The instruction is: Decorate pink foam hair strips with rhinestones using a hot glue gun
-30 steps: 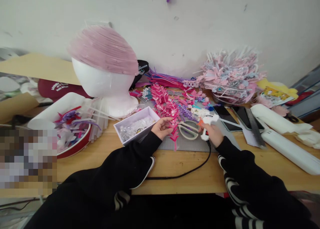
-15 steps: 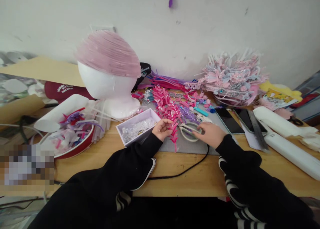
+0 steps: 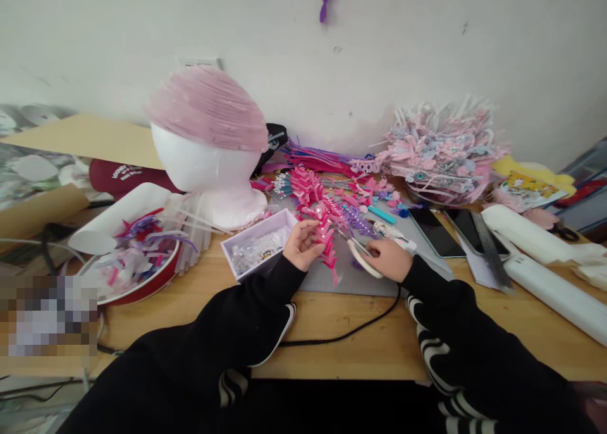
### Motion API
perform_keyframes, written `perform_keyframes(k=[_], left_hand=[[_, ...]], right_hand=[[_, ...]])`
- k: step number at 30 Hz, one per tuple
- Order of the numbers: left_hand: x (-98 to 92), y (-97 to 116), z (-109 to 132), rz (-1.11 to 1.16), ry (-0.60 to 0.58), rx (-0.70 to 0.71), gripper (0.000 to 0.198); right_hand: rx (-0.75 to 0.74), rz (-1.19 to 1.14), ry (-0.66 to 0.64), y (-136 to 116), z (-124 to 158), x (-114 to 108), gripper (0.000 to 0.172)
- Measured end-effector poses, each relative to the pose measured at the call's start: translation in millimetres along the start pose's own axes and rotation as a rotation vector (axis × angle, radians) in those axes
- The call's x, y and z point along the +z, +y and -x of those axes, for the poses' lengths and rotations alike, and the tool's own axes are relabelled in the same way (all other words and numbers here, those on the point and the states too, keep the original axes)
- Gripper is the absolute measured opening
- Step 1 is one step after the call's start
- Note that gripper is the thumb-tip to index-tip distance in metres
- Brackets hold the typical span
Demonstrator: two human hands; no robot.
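My left hand [image 3: 303, 247] pinches the edge of a pink chenille strand [image 3: 328, 252] with fringed, leaf-like tufts and small pearly beads. The strand's lower tip hangs free over the grey mat [image 3: 348, 285]. In my right hand [image 3: 389, 260] is a pair of scissors [image 3: 364, 263] with pale handles, its blades pointing up and left toward the strand. Whether the blades touch it I cannot tell. Left of my left hand stands a small white box [image 3: 228, 252] holding bagged clear and silvery bits. More pink tufted pieces [image 3: 305, 184] lie just beyond my hands.
A white mannequin head [image 3: 203, 162] with a pink cap stands at the back left. Near it sits a red-rimmed bowl [image 3: 164, 276] of scraps. A heap of pastel flower pieces [image 3: 436, 143], two phones [image 3: 436, 231] and a steel ruler [image 3: 490, 250] are to the right. A black cord [image 3: 341, 337] crosses the front.
The scissors have turned in my right hand, their handles swinging from flat to tilted down and right. My left hand has shifted slightly left on the strand. The camera view has tipped slightly upward.
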State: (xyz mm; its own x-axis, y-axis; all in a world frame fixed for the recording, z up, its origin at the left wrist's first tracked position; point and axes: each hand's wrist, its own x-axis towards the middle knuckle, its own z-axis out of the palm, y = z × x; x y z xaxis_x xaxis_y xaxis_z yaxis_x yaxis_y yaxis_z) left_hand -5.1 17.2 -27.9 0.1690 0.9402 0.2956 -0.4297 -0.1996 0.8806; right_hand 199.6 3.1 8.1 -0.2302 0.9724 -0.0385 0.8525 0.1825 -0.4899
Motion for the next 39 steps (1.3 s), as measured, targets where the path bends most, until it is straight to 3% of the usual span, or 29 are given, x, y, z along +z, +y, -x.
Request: perform_keyframes(k=[6, 11, 17, 23, 27, 33, 39], left_hand=[[-12.4, -7.6, -8.8, 0.006, 0.01, 0.077, 0.049], [-10.0, -6.1, -6.9, -0.028, 0.044, 0.056, 0.049], [-3.9, 0.8, -3.0, -0.067, 0.059, 0.05, 0.045], [-1.8, 7.7, -3.2, -0.091, 0.081, 0.01, 0.044], [-1.8, 16.9, -7.8, -0.04, 0.138, -0.006, 0.043], [-13.8, 31.8, -21.6, -0.021, 0.206, -0.041, 0.046], [-12.1, 37.8, -21.1, -0.004, 0.247, -0.026, 0.042]], right_hand=[[0.143, -1.209, -0.199, -6.3, 5.2, -4.1, 0.031], [0.235, -1.676, -0.319, -11.3, 4.3, 4.2, 0.015], [0.218, -1.82, -0.366, -17.8, 6.9, 15.9, 0.016], [0.226, -1.901, -0.429, -28.3, 13.1, 13.0, 0.015], [0.229, -1.895, -0.509, -33.2, 17.0, 11.8, 0.045], [0.125, -1.757, -0.672, -35.2, 22.5, 21.6, 0.053], [-0.066, -1.686, -0.707, -37.6, 27.7, 29.0, 0.053]])
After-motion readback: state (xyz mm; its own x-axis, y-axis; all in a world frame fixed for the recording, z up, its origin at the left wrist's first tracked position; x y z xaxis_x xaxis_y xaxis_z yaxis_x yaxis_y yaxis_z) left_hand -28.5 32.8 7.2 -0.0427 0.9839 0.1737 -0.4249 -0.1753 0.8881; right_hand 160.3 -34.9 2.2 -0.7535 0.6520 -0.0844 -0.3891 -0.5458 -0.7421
